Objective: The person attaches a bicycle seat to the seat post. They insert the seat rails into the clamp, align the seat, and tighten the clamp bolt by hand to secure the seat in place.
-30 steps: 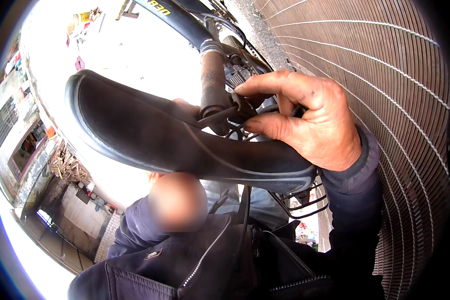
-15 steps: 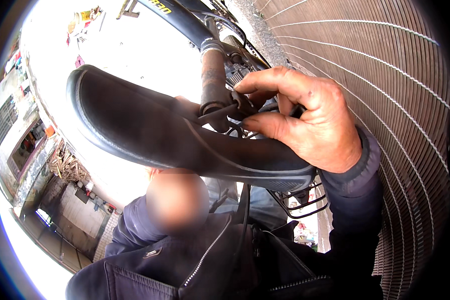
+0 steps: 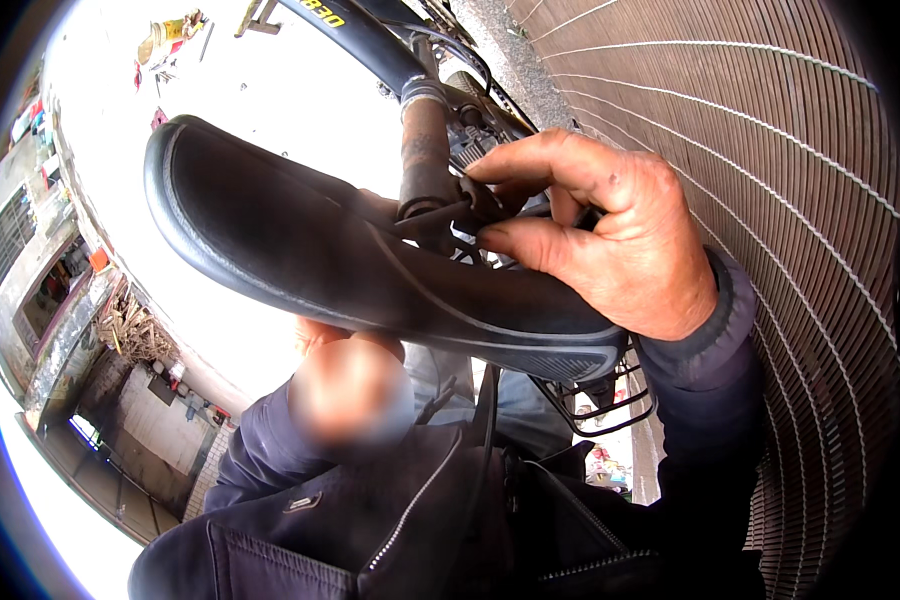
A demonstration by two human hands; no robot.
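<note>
A black bicycle saddle [image 3: 270,225] lies tilted on its side across the middle of the view, its nose up and to the left. Beside it rises a rusty seat post [image 3: 426,140] with a dark saddle clamp [image 3: 445,215] at its near end. My right hand [image 3: 620,235] pinches at this clamp, thumb and index finger on its right side; the other fingers curl behind. From below, my left hand [image 3: 355,385], partly blurred, reaches behind the saddle and grips it. Some of its fingers show past the saddle's far edge, next to the seat post; the rest are hidden.
The black bicycle frame [image 3: 370,45] runs off toward the top. A ribbed brown shutter-like wall [image 3: 730,130] with white cords curves along the right. A black wire rack [image 3: 610,410] sits under the saddle's rear. Far left are a bundle of sticks [image 3: 133,330] and a building.
The saddle's nose has shifted slightly right and up. My right hand has moved a little left, still at the clamp. More of my left hand shows below the saddle.
</note>
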